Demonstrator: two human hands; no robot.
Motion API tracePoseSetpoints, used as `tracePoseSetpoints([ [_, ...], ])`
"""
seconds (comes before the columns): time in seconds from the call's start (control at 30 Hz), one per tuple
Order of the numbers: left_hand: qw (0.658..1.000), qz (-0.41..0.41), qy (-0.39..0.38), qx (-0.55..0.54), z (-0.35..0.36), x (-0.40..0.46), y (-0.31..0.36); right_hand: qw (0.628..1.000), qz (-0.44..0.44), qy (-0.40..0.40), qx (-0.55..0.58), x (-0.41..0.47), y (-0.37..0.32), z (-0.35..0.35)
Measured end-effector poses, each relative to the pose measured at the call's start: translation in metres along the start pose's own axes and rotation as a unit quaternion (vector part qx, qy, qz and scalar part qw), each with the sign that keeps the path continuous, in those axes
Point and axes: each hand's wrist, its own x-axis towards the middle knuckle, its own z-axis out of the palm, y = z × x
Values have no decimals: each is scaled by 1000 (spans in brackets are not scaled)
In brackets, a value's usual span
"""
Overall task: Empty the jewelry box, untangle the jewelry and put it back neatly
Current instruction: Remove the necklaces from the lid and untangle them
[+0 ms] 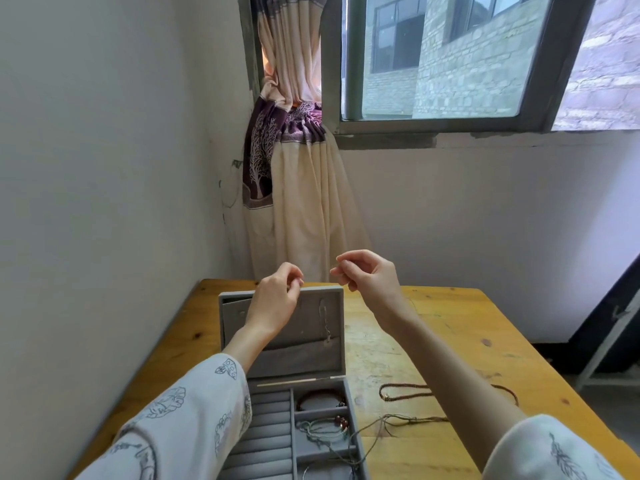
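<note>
A grey velvet jewelry box (341, 362) stands open on the wooden table (450, 341), lid upright. A thin chain (325, 320) hangs inside the lid. Its compartments hold a dark red bead bracelet (320, 396), a green cord with red beads (325, 429) and a thin bangle (308, 471). My left hand (277, 299) and my right hand (367, 277) are raised above the lid, each with thumb and fingers pinched together; whatever runs between them is too thin to see. A brown bead necklace (408, 389) and a green cord (408, 419) lie on the table right of the box.
White walls close in at left and behind. A cream and purple curtain (294, 202) hangs in the corner beside a window (440, 64). Ring rolls (266, 434) fill the box's left half. A dark frame (609, 334) stands at the table's right.
</note>
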Motion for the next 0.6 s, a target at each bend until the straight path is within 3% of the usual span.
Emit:
tracePoseSetpoints([
  [0.27, 996, -27, 22, -78, -41, -19, 2, 996, 77, -33, -18, -19, 7, -19],
  [0.6, 991, -46, -110, -66, -61, -91, 26, 987, 143, -41, -62, -75, -8, -75],
])
